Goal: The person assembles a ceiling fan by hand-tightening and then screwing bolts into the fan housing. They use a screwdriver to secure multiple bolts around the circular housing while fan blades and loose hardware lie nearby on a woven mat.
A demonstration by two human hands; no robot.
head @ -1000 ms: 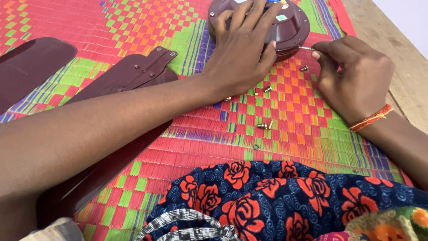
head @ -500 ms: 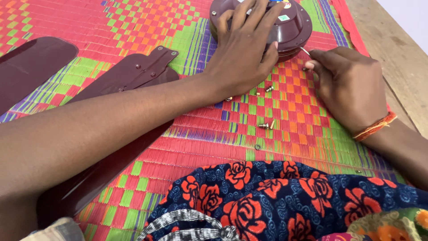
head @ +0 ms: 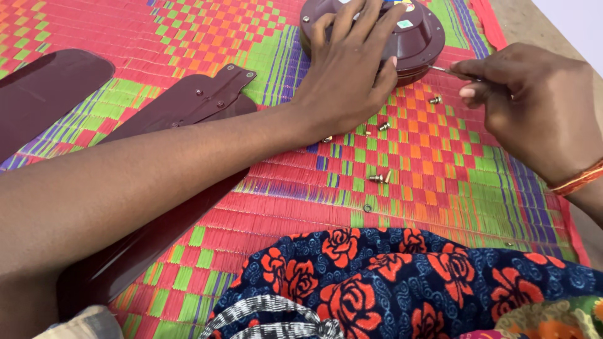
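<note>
The round, dark maroon fan motor housing (head: pixel 402 34) lies at the far side of the woven mat, directly under the left hand (head: pixel 352 75) and just to the left of the right hand (head: pixel 534 107). The left hand rests flat on top of it, fingers spread wide and laid over the dome, thumb down against its near rim; it presses rather than grasps, palm open. The right hand is curled nearly closed, thumb and forefinger pinching a thin metal screwdriver shaft (head: pixel 449 71) whose handle is hidden inside the fist. That shaft is the relation that matters here: its long axis runs almost level, from the right hand leftward and slightly away, and its tip meets the housing's side edge just past the left thumb. So the housing sits between the two hands, held from above by the left and approached from the side by the right, with the right hand the one apart from it, joined only by the tool.

Nearer the body than both hands, several small brass-coloured screws (head: pixel 379 177) lie scattered on the red, green and orange woven plastic mat (head: pixel 440 169), one (head: pixel 434 99) just below the screwdriver. To the left of the left forearm lie flat maroon fan blades with metal brackets (head: pixel 201 100). A dark blue cloth printed with red roses (head: pixel 402 282) covers the lap nearest the camera.
</note>
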